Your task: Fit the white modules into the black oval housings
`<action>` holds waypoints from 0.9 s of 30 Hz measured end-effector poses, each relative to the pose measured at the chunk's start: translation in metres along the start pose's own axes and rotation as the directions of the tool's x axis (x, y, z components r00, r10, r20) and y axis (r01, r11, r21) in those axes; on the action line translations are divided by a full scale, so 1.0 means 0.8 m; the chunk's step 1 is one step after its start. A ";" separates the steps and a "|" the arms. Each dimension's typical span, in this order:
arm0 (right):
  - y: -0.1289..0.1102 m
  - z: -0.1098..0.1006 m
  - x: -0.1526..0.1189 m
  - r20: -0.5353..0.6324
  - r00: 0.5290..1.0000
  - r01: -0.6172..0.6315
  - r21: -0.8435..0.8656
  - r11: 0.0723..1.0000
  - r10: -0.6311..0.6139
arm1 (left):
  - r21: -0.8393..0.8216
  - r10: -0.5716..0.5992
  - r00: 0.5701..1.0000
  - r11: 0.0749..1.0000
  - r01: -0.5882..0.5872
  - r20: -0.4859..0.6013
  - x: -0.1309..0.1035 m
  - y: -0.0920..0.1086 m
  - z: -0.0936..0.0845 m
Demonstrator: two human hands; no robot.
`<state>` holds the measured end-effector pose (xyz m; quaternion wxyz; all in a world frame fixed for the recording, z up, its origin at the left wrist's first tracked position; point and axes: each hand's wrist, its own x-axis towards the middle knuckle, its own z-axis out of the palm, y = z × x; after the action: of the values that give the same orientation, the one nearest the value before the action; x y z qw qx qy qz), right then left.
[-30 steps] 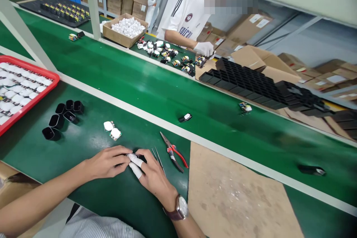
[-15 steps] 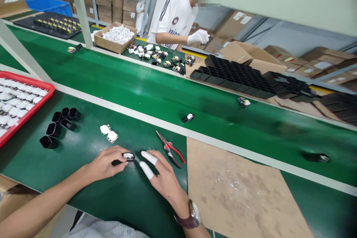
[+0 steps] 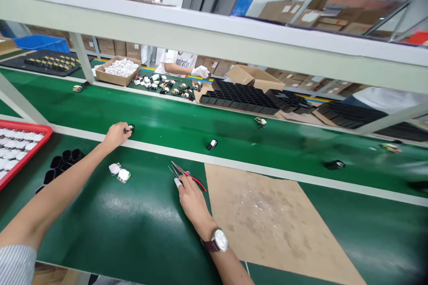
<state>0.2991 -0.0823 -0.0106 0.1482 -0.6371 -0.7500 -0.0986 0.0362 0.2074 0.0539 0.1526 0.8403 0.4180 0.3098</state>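
Observation:
My left hand [image 3: 117, 137] reaches across the pale rail to the green belt, its fingers closed on a small black plastic case [image 3: 131, 128] with something white inside. My right hand [image 3: 193, 202], white covers on its fingertips, is curled on the bench over a pair of tweezers; two thin prongs stick out past the fingers, and the rest is hidden. Right behind that hand lie red-handled pliers [image 3: 187, 173]. Two small circuit boards with white pads [image 3: 119, 173] rest on the bench between my arms. Several black cases [image 3: 63, 160] stand at the left, partly behind my left forearm.
A red tray [image 3: 48, 136] of white-padded parts sits at the left. Along the belt [image 3: 160, 120] lie another black case [image 3: 211, 144] and loose boards. A brown sheet [image 3: 257, 213] covers the bench at right. Across the belt a co-worker's gloved hand [image 3: 200, 71] holds a dark piece.
My left hand has carried the black case forward from the bench to the belt. My right hand has moved away from the case and closed at the tweezers by the pliers. The view has tilted up.

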 end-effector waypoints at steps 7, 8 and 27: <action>-0.025 -0.016 0.015 -0.083 0.994 0.091 0.199 0.976 -0.076 | 0.074 -0.008 0.999 0.997 0.005 0.043 -0.016 -0.006 -0.059; -0.033 -0.017 0.021 -0.097 0.990 0.124 0.261 0.958 -0.101 | 0.078 -0.002 1.000 0.997 0.000 0.027 -0.031 0.000 -0.080; -0.097 0.017 0.061 0.031 0.989 0.125 0.366 0.922 -0.147 | 0.300 0.054 0.998 0.952 -0.065 0.044 -0.263 0.003 -0.154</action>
<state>0.2141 -0.0455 -0.0031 0.2343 -0.5478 -0.8016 0.0502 -0.1387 0.0378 0.0666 0.0208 0.8713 0.4319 0.2321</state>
